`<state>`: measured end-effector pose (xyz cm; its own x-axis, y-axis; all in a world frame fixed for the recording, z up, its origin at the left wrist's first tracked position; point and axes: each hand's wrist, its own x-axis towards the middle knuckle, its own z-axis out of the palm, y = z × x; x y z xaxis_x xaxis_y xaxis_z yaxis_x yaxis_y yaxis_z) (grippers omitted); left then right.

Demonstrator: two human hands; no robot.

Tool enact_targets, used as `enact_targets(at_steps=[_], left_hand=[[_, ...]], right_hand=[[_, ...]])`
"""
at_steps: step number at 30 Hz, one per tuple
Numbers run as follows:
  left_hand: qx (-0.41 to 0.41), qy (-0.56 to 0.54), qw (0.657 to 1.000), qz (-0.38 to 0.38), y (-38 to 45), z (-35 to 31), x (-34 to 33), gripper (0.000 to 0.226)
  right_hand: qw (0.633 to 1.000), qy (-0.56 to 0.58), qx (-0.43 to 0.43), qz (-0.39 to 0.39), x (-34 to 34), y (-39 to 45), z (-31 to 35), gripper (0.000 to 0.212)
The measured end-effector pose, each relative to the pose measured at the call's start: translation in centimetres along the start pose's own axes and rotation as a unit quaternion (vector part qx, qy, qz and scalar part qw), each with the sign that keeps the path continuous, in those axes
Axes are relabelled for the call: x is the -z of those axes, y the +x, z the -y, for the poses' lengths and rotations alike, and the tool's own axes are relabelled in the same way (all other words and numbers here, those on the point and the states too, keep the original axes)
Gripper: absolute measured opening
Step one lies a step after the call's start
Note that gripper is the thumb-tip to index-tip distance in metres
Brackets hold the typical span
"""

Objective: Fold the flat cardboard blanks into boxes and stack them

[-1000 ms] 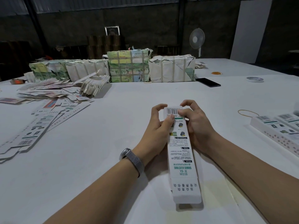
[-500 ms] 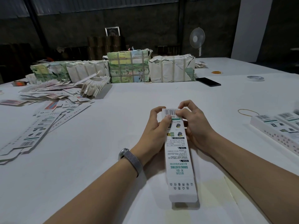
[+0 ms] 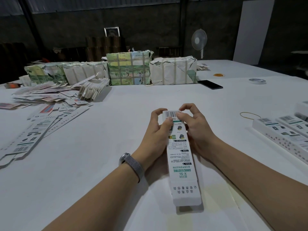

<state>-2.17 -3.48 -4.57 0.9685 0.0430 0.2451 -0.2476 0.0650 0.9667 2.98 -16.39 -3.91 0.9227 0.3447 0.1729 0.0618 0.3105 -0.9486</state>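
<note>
A long, narrow white box (image 3: pixel 180 165) with green print and a barcode lies lengthwise on the white table (image 3: pixel 100 147), its near flap open and pointing toward me. My left hand (image 3: pixel 157 130) grips the box's far end from the left, thumb on top. From the right, my right hand (image 3: pixel 194 125) pinches the barcode end with curled fingers. Flat blanks (image 3: pixel 33 129) lie fanned out at the left. Folded boxes (image 3: pixel 283 135) lie side by side at the right edge.
Wrapped bundles (image 3: pixel 128 69) line the far side, with loose blanks (image 3: pixel 50 94) heaped in front of them at the left. A black phone (image 3: pixel 210 84), a tape roll (image 3: pixel 257 81) and rubber bands (image 3: pixel 250 115) lie at the right. A fan (image 3: pixel 199 40) stands behind.
The box has slid slightly away from me and both hands have worked on its far barcode end, the fingers curling tighter over the flap.
</note>
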Motion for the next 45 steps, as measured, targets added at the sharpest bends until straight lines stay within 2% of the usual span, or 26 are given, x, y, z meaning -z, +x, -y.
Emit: enact_targets(at_steps=[3,6,8,11,14,17,22,26,30,33,36,40,42,45], left_hand=[[0.003,-0.001,1.0,-0.022,0.2,0.2,0.1,0.018],[-0.003,-0.005,0.998,-0.061,0.2,0.2,0.3,0.021],[-0.006,-0.02,0.995,-0.097,0.2,0.3,0.5,0.024],[-0.002,-0.057,0.99,-0.131,0.4,0.3,0.7,0.03],[0.013,-0.082,0.989,-0.123,0.6,0.3,0.7,0.03],[0.024,-0.068,0.992,-0.104,0.9,0.5,0.9,0.023],[0.047,-0.041,0.991,-0.115,1.6,1.3,1.3,0.002],[0.044,-0.023,0.994,-0.1,1.6,1.5,1.5,0.017],[0.038,-0.004,0.996,-0.075,1.5,1.5,1.5,0.016],[0.045,0.01,0.997,-0.06,1.5,1.6,1.5,0.018],[0.048,0.015,0.998,-0.048,1.5,1.9,1.6,0.015],[0.053,0.018,0.998,-0.04,1.6,2.0,1.8,0.013],[0.057,0.022,0.997,-0.041,1.8,2.1,2.0,0.014],[0.054,0.014,0.997,-0.044,1.9,2.2,1.9,0.015]], right_hand=[[0.995,-0.096,0.027,-0.031,-0.1,0.0,-0.4,0.007],[0.958,-0.262,0.099,-0.059,0.1,0.0,0.0,0.015],[0.915,-0.377,0.14,-0.041,0.2,-0.3,0.8,0.028],[0.82,-0.55,0.153,0.045,0.1,-1.2,1.9,0.067],[0.752,-0.639,0.155,0.054,-0.3,-1.7,2.4,0.073],[0.735,-0.659,0.16,0.021,-0.2,-1.9,3.4,0.063],[0.736,-0.669,0.089,-0.049,4.7,-3.6,6.7,0.066],[0.699,-0.704,0.012,-0.123,12.3,-6.8,10.9,0.065],[0.641,-0.739,-0.064,-0.198,20.2,-9.8,14.4,0.059],[0.571,-0.78,-0.099,-0.237,25.1,-11.7,15.2,0.048],[0.518,-0.806,-0.082,-0.274,28.2,-12.2,15.2,0.042],[0.469,-0.835,-0.068,-0.278,29.1,-11.2,15.4,0.034],[0.468,-0.835,-0.062,-0.283,29.0,-10.8,15.4,0.027],[0.503,-0.821,-0.002,-0.271,26.8,-9.4,15.1,0.027]])
